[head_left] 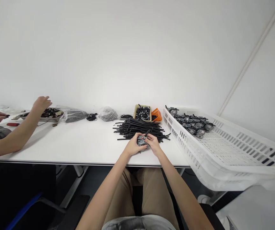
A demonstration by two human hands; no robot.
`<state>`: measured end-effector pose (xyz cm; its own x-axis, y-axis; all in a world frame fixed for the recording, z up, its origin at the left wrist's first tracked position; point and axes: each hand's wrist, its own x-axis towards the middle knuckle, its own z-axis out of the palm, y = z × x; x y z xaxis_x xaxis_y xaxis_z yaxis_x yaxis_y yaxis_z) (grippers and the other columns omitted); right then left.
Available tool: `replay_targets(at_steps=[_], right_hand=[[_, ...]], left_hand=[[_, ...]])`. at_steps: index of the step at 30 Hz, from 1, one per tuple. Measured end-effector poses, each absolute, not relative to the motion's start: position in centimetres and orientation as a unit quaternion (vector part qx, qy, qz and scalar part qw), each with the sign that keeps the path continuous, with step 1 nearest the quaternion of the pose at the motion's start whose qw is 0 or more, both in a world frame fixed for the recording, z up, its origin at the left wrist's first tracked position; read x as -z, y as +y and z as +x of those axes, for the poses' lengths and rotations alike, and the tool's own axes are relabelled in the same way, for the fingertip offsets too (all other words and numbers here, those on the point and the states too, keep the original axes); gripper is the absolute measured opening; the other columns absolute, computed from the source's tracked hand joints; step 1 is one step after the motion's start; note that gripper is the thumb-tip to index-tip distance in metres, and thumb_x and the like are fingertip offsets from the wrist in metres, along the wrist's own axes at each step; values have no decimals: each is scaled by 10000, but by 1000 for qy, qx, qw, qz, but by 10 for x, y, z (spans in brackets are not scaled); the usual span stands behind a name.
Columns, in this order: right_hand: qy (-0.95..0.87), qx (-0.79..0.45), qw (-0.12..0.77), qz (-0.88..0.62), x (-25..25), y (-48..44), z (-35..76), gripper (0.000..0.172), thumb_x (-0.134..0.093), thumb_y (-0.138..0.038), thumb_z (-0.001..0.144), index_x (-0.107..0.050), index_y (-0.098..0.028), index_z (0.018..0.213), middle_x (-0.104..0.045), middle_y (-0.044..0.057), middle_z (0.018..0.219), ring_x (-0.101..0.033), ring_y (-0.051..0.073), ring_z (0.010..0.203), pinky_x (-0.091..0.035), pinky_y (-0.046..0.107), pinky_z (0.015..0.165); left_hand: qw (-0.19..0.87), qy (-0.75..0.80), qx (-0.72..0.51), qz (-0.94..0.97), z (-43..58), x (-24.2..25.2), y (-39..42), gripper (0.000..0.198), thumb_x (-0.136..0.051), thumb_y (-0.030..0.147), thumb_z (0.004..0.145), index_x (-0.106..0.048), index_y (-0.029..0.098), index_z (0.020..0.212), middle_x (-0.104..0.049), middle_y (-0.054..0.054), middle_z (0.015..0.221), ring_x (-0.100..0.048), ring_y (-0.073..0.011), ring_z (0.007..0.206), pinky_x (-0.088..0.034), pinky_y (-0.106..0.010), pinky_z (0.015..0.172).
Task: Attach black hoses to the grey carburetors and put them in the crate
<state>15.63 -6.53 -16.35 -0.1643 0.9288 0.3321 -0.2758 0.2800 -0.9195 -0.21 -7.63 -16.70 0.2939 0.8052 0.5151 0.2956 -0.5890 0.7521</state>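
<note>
Just above the table's front edge, a small grey metal part [141, 141] sits between my two hands. My left hand [133, 145] is closed around its left side, with the thumb across the front. My right hand [153, 144] grips it from the right, its fingers at the base of a short black tube [148, 132] that sticks up from the part. The fingers partly hide the part, so its exact kind does not show. Right behind my hands lies a wide pile of black tubes [137, 127].
A white crate [190, 151] on the right holds several grey parts with black tubes [195, 124]. Behind the pile stand a beige basket [134, 112] of small parts and an orange basket [157, 112]. Clear bags [108, 113] line the wall. A co-worker's arm [23, 132] reaches over the left end.
</note>
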Motion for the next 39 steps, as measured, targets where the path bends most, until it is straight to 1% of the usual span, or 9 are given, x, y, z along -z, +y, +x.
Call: replay_targets(at_steps=[4,8,14,21,24,28,34,37,39], right_hand=[[-527,-556,583,-269,163,-68,158,321,-812,-447,659,-661,-205,807,-733,42,822,-682,213,848,-526,360,853],[-511,-578,587,-245,165,-67,161,317,-830,-390,637,-600,-214,765,-738,33,816,-689,210,865,-520,358,860],[-540,-552,584,-252,167,-64,161,401,-840,-401,634,-697,-218,961,-734,40,866,-685,224,899,-525,376,889],[-558,-541,567,-274,168,-62,162,432,-845,-470,616,-740,-200,936,-748,71,920,-682,244,897,-509,419,923],[-556,-524,581,-282,169,-60,160,411,-864,-470,580,-709,-207,854,-732,52,886,-673,231,878,-520,398,887],[-547,-494,608,-295,169,-60,156,400,-892,-412,536,-605,-217,733,-669,-10,768,-635,177,808,-526,312,794],[-555,-533,576,-276,162,-68,159,406,-817,-431,654,-712,-215,982,-715,37,856,-652,207,862,-506,339,850],[-558,-537,571,-273,161,-70,161,342,-801,-419,660,-733,-201,913,-726,46,862,-661,223,869,-501,349,854],[-555,-538,573,-272,161,-70,162,300,-803,-399,651,-717,-201,860,-727,38,848,-664,216,852,-504,337,838]], left_hand=[[255,375,-464,761,-3,168,-75,601,-789,395,680,-483,214,1165,-645,-72,1117,-625,-231,1000,-500,-403,914],[250,374,-461,765,-3,168,-75,606,-783,414,685,-480,213,1169,-638,-70,1120,-622,-229,993,-498,-395,906],[252,373,-460,765,-2,168,-74,603,-785,402,693,-475,204,1171,-635,-87,1143,-617,-232,1006,-489,-395,907],[278,340,-471,765,-2,166,-76,609,-782,351,703,-483,213,1216,-603,-104,1268,-600,-236,1114,-460,-407,995],[272,354,-468,763,-2,166,-76,586,-781,365,695,-493,213,1182,-633,-94,1198,-616,-239,1050,-484,-417,953],[258,378,-464,758,-2,168,-74,597,-792,391,672,-496,217,1160,-658,-72,1101,-620,-242,994,-495,-434,932],[270,362,-470,758,0,168,-75,593,-785,371,688,-491,212,1178,-636,-89,1184,-616,-244,1040,-488,-425,951],[275,358,-472,758,0,167,-75,597,-793,357,675,-493,216,1172,-624,-91,1206,-610,-246,1060,-477,-431,973],[270,366,-468,758,-1,168,-75,600,-795,376,668,-495,213,1162,-633,-83,1160,-611,-244,1034,-482,-431,957]])
